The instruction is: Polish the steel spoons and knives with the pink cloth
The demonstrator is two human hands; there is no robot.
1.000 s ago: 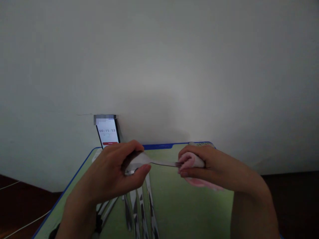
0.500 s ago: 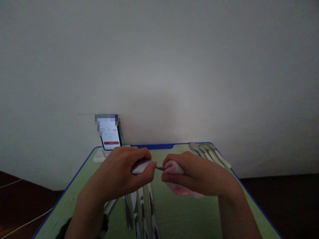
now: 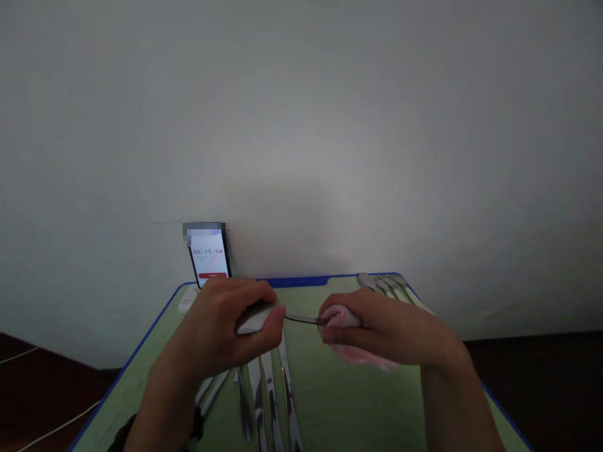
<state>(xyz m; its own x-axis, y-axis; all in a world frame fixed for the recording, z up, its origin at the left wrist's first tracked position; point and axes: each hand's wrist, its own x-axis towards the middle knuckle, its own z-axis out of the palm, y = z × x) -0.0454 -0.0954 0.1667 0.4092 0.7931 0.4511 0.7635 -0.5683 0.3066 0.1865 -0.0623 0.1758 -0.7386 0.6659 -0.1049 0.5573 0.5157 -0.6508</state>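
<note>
My left hand (image 3: 221,323) is closed around the white handle of a piece of cutlery (image 3: 255,319). Its thin metal neck runs sideways to the right, into a folded pink-and-white cloth (image 3: 340,316). My right hand (image 3: 391,329) pinches that cloth around the metal end, and a loose fold hangs below the fingers. The cloth hides the head, so I cannot tell whether it is a spoon or a fork. Both hands are raised above the green tabletop (image 3: 348,408).
Several metal knives (image 3: 271,395) lie below my left hand. Beyond my right hand, a spoon (image 3: 366,280) and several forks (image 3: 389,285) rest near the far right corner. A phone (image 3: 210,258) showing a timer leans on the wall, beside a small white object (image 3: 188,299).
My hands have drawn slightly apart, the left moving left and the right moving right with the cloth. More of the cutlery's metal neck shows between them.
</note>
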